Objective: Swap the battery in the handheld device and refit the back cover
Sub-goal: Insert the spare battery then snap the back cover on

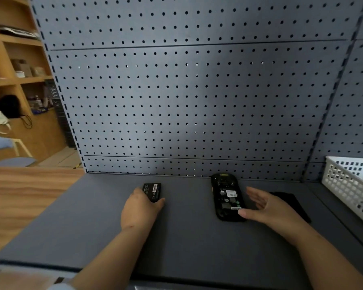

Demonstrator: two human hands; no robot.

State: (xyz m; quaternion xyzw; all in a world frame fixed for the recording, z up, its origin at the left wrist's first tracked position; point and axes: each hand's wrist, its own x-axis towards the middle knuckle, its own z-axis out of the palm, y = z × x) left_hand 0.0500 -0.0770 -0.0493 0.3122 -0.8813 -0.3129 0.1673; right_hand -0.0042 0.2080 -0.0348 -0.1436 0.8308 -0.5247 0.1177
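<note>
The black handheld device (226, 197) lies face down on the grey mat, back cover off, its bare battery bay with labels showing. A black battery (152, 191) lies flat to its left. My left hand (139, 210) rests over the battery's near end, thumb and fingers at its two sides; the battery still lies on the mat. My right hand (266, 208) hovers just right of the device, fingers spread, thumb tip at the device's lower right edge. The black back cover (291, 204) lies on the mat to the right, partly hidden behind my right hand.
A white perforated basket (352, 185) stands at the right edge. A grey pegboard wall (187, 101) rises right behind the mat (187, 243). Wooden tabletop (19, 195) and shelves lie to the left.
</note>
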